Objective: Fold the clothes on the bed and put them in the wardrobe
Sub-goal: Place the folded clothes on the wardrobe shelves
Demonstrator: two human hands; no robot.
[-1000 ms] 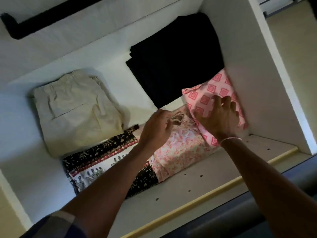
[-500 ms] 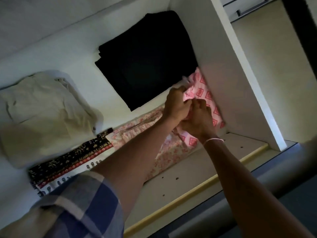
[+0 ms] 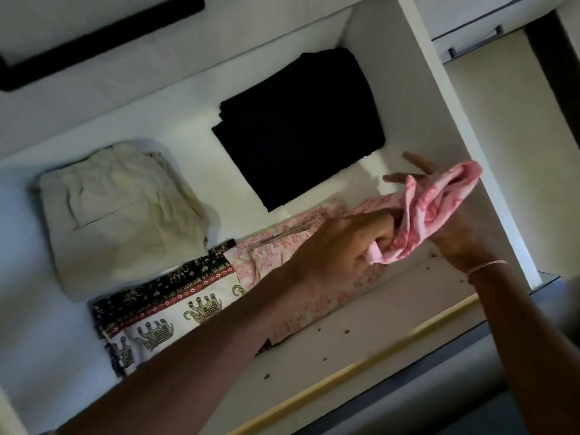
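Note:
Both my hands are inside the wardrobe shelf [image 3: 361,337]. A pink cloth with a red square pattern [image 3: 430,211] is bunched up and lifted off the pile. My left hand [image 3: 342,249] grips its lower end. My right hand [image 3: 452,227] holds it from underneath, with the fingers stretched out behind the fabric. Below them lies a folded pale pink floral garment [image 3: 282,262]. It rests partly on a folded black, red and cream elephant-print cloth [image 3: 175,309].
A folded beige garment [image 3: 122,215] lies at the shelf's left. A folded black stack [image 3: 298,127] sits at the back right. The white side panel [image 3: 439,120] closes the shelf on the right. A dark rail [image 3: 94,42] runs overhead. The front shelf strip is bare.
The pink patterned cloth lay flat against the side panel a second ago. Both hands gathered it and lifted it up and forward into a bunch.

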